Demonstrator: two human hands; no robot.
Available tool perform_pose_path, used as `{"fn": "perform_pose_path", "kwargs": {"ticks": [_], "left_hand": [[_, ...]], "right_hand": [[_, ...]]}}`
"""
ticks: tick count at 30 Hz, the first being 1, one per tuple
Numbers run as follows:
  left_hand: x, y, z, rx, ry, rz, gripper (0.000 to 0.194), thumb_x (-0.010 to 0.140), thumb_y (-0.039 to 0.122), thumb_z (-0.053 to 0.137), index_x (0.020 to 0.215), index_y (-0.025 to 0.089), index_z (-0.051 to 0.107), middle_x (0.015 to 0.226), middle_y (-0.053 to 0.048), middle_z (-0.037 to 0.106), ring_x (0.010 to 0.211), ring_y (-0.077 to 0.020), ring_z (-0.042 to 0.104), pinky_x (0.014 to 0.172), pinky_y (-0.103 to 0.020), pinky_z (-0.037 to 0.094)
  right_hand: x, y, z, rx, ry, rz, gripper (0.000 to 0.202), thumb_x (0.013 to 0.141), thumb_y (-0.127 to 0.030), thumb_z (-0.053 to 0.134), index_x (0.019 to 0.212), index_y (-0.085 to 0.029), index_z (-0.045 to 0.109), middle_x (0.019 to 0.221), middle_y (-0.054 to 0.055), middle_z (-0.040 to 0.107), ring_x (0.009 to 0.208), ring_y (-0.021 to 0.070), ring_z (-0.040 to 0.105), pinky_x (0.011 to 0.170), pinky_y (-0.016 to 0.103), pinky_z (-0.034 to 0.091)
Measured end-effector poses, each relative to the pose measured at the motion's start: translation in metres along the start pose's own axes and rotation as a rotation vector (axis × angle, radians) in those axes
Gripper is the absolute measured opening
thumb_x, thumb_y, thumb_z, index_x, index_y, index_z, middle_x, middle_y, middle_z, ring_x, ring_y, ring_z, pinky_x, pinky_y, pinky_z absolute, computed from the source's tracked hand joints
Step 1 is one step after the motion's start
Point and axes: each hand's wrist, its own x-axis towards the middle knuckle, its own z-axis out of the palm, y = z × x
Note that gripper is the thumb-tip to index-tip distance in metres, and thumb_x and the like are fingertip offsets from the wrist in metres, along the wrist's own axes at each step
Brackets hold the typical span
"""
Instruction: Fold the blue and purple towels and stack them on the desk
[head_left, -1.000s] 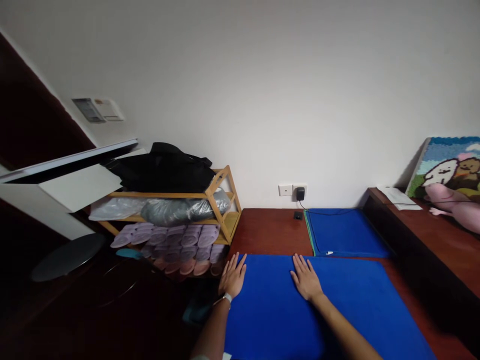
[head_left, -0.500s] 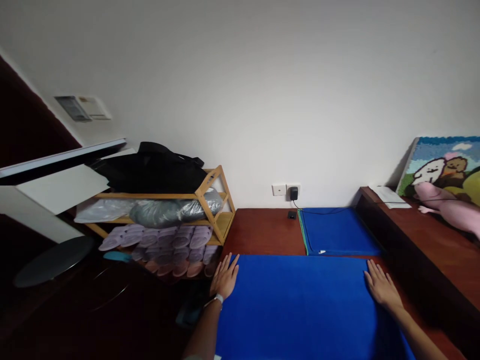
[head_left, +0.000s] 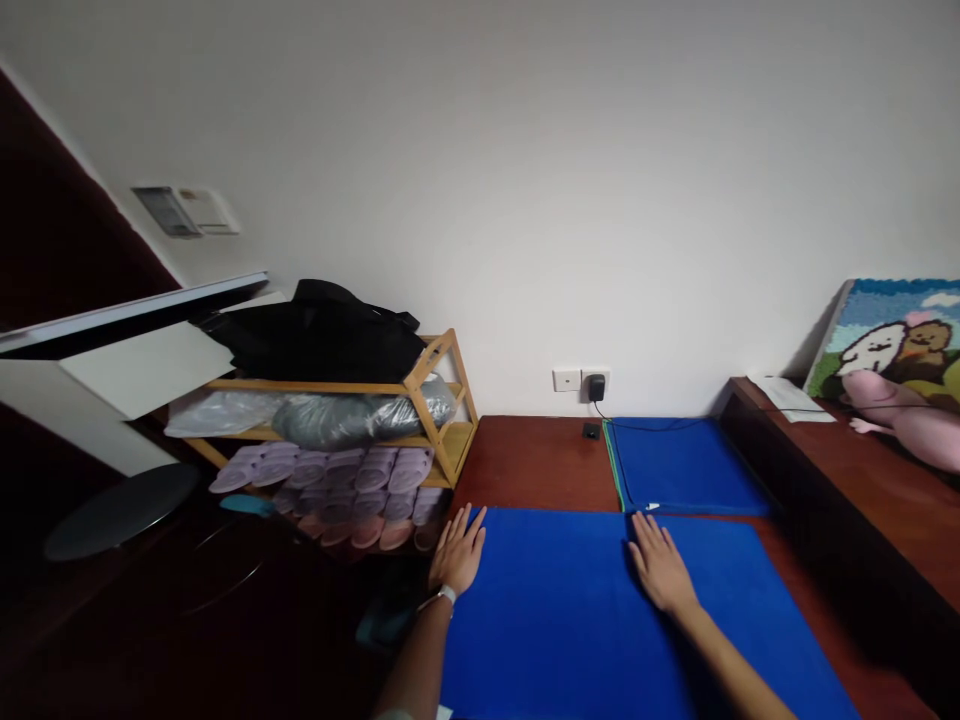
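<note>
A large blue cloth (head_left: 555, 610) lies flat on the reddish-brown wooden surface (head_left: 532, 460). My left hand (head_left: 457, 550) rests palm down on its far left corner, fingers spread, with a pale band on the wrist. Toward the middle of the far edge, my right hand (head_left: 661, 562) lies flat on the cloth with fingers stretched out. Just beyond it is a folded blue cloth (head_left: 686, 465) with a green edge on its left, and a small white tag (head_left: 652, 506) at its near edge.
Left stands a wooden rack (head_left: 442, 410) with a black bag (head_left: 322, 335) and purple slippers (head_left: 375, 468). A black adapter (head_left: 596, 387) is plugged into the wall, its cable crossing the folded cloth. A pink plush toy (head_left: 911, 425) lies on the raised ledge (head_left: 855, 460) at right.
My right hand has moved left along the cloth's far edge, away from its right corner. My left hand stays at the left corner. The view has shifted slightly.
</note>
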Motion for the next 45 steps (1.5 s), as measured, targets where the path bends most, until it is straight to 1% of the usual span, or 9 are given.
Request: {"fn": "perform_pose_path", "kwargs": {"ticks": [3, 5, 13, 15, 17, 20, 24, 27, 45], "left_hand": [[0.000, -0.001, 0.002, -0.003, 0.015, 0.002, 0.052, 0.107, 0.044, 0.027, 0.156, 0.033, 0.039, 0.166, -0.005, 0.034, 0.151, -0.0206, 0.034, 0.124, -0.044, 0.027], [0.000, -0.002, 0.003, 0.001, 0.023, 0.002, 0.051, 0.107, 0.044, 0.028, 0.156, 0.033, 0.039, 0.166, -0.004, 0.035, 0.151, -0.0207, 0.034, 0.124, -0.045, 0.027], [0.001, -0.005, 0.007, 0.000, 0.024, 0.012, 0.051, 0.107, 0.043, 0.028, 0.157, 0.032, 0.038, 0.166, -0.006, 0.034, 0.151, -0.0214, 0.034, 0.124, -0.046, 0.028], [0.001, -0.006, 0.008, 0.000, 0.023, 0.012, 0.052, 0.107, 0.044, 0.029, 0.157, 0.032, 0.037, 0.166, -0.007, 0.034, 0.152, -0.0214, 0.033, 0.124, -0.046, 0.028], [0.001, -0.007, 0.010, -0.002, 0.028, 0.014, 0.052, 0.107, 0.044, 0.029, 0.157, 0.032, 0.037, 0.166, -0.007, 0.035, 0.151, -0.0214, 0.034, 0.123, -0.045, 0.028], [0.002, -0.009, 0.012, -0.007, 0.047, 0.017, 0.052, 0.107, 0.046, 0.029, 0.157, 0.033, 0.038, 0.165, -0.006, 0.037, 0.151, -0.0217, 0.034, 0.124, -0.046, 0.028], [0.002, -0.011, 0.015, 0.003, 0.057, 0.012, 0.052, 0.107, 0.045, 0.029, 0.156, 0.033, 0.038, 0.165, -0.005, 0.037, 0.151, -0.0219, 0.035, 0.124, -0.046, 0.028], [0.002, -0.012, 0.015, 0.008, 0.044, 0.014, 0.051, 0.107, 0.045, 0.029, 0.157, 0.034, 0.037, 0.165, -0.005, 0.036, 0.151, -0.0214, 0.035, 0.124, -0.046, 0.028], [0.006, -0.014, 0.018, 0.009, 0.050, 0.016, 0.051, 0.107, 0.043, 0.031, 0.156, 0.033, 0.038, 0.165, -0.006, 0.036, 0.150, -0.0229, 0.036, 0.123, -0.048, 0.029]], "right_hand": [[0.001, -0.023, 0.011, 0.033, -0.057, -0.049, 0.069, 0.102, -0.054, 0.018, 0.160, -0.020, 0.030, 0.165, 0.003, 0.031, 0.155, 0.0208, 0.022, 0.127, 0.045, 0.016], [-0.002, -0.008, 0.011, 0.017, -0.059, -0.024, 0.070, 0.101, -0.055, 0.019, 0.160, -0.020, 0.030, 0.165, 0.003, 0.032, 0.155, 0.0214, 0.022, 0.127, 0.046, 0.016], [-0.035, 0.196, -0.012, -0.026, 0.034, 0.286, 0.084, 0.086, -0.061, 0.023, 0.155, -0.018, 0.043, 0.159, 0.008, 0.043, 0.151, 0.0355, 0.029, 0.121, 0.057, 0.029], [-0.038, 0.219, -0.022, -0.034, 0.101, 0.326, 0.086, 0.083, -0.063, 0.025, 0.153, -0.019, 0.047, 0.156, 0.010, 0.047, 0.149, 0.0396, 0.032, 0.120, 0.061, 0.029], [-0.030, 0.206, -0.032, -0.042, 0.177, 0.297, 0.086, 0.085, -0.063, 0.021, 0.152, -0.017, 0.048, 0.154, 0.013, 0.049, 0.148, 0.0405, 0.034, 0.121, 0.060, 0.027], [-0.004, 0.133, -0.035, -0.022, 0.194, 0.132, 0.081, 0.093, -0.057, 0.015, 0.153, -0.012, 0.046, 0.157, 0.015, 0.045, 0.150, 0.0359, 0.033, 0.124, 0.054, 0.025], [0.034, 0.023, -0.010, 0.009, 0.110, -0.081, 0.070, 0.102, -0.052, 0.019, 0.158, -0.014, 0.035, 0.164, 0.006, 0.033, 0.154, 0.0228, 0.025, 0.127, 0.044, 0.020], [0.045, -0.017, 0.013, 0.000, 0.019, -0.100, 0.069, 0.103, -0.051, 0.022, 0.158, -0.012, 0.033, 0.165, 0.008, 0.031, 0.155, 0.0228, 0.022, 0.127, 0.046, 0.020], [0.032, 0.034, 0.006, 0.021, 0.021, 0.010, 0.070, 0.104, -0.055, 0.018, 0.161, -0.014, 0.025, 0.167, 0.007, 0.027, 0.155, 0.0222, 0.019, 0.127, 0.046, 0.019]]}}
